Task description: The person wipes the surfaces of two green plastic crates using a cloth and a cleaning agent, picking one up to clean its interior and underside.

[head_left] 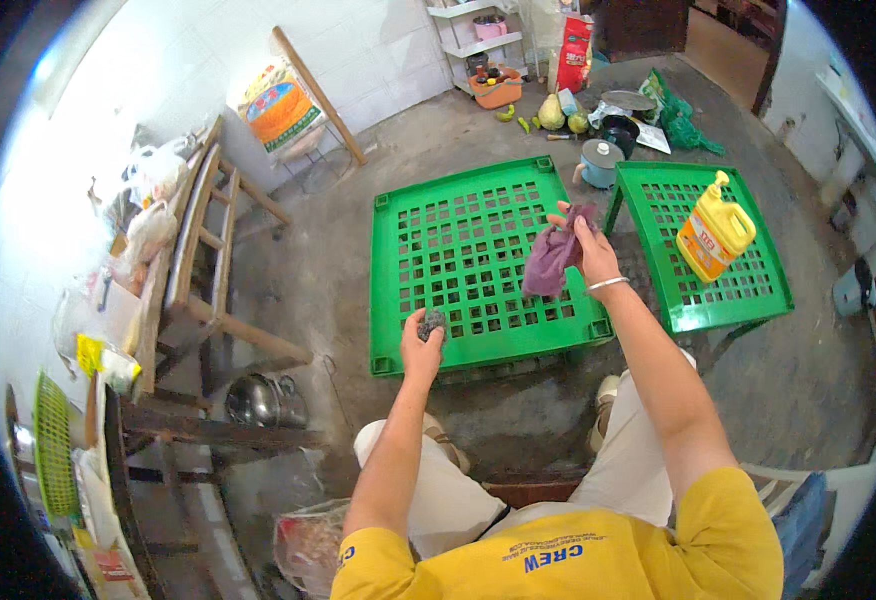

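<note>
A green plastic rack (473, 335) with a grid of square holes is in front of my knees. Over its near left part, my left hand (423, 345) is closed around a dark grey scouring pad (431, 324). My right hand (594, 253) holds a crumpled purple cloth (552, 259) above the rack's right side, the cloth hanging down from the fingers. To the right, a yellow pump bottle (716, 235) stands on a smaller green rack-topped stand (718, 317).
A wooden bench (198, 235) with plastic bags lies along the left wall, a steel pot (266, 401) below it. Beyond the racks are a light blue pot (599, 163), vegetables (552, 112), an orange basket (496, 91) and a white shelf (480, 45). A sack-covered chair (280, 108) stands far left.
</note>
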Action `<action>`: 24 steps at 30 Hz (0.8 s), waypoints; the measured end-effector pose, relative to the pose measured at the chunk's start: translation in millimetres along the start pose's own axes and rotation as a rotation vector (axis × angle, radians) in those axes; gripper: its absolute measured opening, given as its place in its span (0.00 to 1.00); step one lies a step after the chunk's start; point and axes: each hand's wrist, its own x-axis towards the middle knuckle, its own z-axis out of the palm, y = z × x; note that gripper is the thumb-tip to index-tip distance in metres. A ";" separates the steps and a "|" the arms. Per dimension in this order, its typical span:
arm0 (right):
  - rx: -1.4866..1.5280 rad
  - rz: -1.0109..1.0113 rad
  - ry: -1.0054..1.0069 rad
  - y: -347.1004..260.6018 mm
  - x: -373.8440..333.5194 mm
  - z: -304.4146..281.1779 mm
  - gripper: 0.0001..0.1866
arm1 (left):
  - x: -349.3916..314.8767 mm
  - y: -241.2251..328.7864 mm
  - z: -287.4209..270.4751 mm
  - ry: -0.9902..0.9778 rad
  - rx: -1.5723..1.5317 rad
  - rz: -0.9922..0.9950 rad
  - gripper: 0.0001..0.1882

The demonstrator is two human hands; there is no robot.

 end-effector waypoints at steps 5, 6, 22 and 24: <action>-1.181 0.093 -0.021 41.0 16.9 -28.7 0.22 | 8.1 30.3 4.3 -0.247 0.326 -0.005 0.23; -1.129 0.091 0.052 39.2 21.1 -24.0 0.22 | 9.0 32.2 3.9 -0.284 0.327 -0.007 0.23; -0.930 -0.006 -0.292 136.5 26.8 41.0 0.12 | -4.4 -15.8 36.1 -0.163 0.405 0.195 0.23; -1.150 -0.151 -0.384 133.4 19.7 49.5 0.10 | -2.0 -13.9 36.3 -0.178 0.370 0.136 0.23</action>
